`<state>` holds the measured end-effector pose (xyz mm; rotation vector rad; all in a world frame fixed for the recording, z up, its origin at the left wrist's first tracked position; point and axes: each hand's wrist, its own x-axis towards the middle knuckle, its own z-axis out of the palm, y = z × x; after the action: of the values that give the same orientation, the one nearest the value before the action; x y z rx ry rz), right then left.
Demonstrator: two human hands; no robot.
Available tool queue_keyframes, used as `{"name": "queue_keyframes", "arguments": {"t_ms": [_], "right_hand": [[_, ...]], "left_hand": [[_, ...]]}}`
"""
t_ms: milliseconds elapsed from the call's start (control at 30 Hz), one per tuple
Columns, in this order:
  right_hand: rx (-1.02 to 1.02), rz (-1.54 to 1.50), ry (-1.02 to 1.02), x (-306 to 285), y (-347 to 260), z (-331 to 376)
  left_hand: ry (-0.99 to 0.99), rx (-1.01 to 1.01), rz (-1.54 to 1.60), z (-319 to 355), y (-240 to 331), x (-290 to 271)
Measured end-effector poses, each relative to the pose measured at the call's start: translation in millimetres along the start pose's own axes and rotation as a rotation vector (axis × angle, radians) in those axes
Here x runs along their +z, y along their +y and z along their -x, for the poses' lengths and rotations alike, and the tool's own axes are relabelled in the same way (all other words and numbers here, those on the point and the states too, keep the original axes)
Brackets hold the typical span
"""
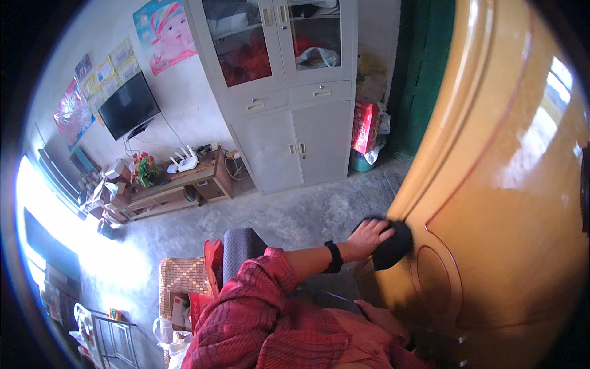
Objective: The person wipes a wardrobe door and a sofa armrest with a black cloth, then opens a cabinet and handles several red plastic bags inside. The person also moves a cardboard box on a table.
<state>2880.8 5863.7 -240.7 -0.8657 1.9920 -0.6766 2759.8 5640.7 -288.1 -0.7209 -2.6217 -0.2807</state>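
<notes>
Fingers of the left hand lie spread flat on a dark cloth, pressing rather than gripping it against the yellow door, at the left edge of its raised panel; flat contact suits wiping. Right hand not in view. Grey cabinet stands behind.

Behind me, across the grey concrete floor: a pale metal cabinet with glass upper doors, a red box beside it, a wall-mounted television above a low wooden bench carrying red flowers and a white router, posters overhead.
</notes>
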Motion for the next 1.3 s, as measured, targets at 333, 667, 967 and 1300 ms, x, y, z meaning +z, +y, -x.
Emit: {"name": "queue_keyframes", "arguments": {"t_ms": [333, 667, 967, 1300], "right_hand": [[-0.097, 0.040, 0.154, -54.0, -30.7, -142.4], [-0.238, 0.167, 0.123, -118.7, -77.1, -274.7], [-0.179, 0.118, 0.158, -182.9, -97.9, -342.3], [-0.279, -0.044, 0.248, -304.3, -82.0, -454.3]], "left_hand": [[-0.213, -0.521, 0.653, 51.6, -214.4, 20.1], [0.146, -0.467, 0.811, 36.6, -366.5, -44.4], [0.125, -0.469, 0.839, 7.5, -419.1, -55.3], [0.604, -0.634, 0.014, -71.4, -620.1, -164.5]]}}
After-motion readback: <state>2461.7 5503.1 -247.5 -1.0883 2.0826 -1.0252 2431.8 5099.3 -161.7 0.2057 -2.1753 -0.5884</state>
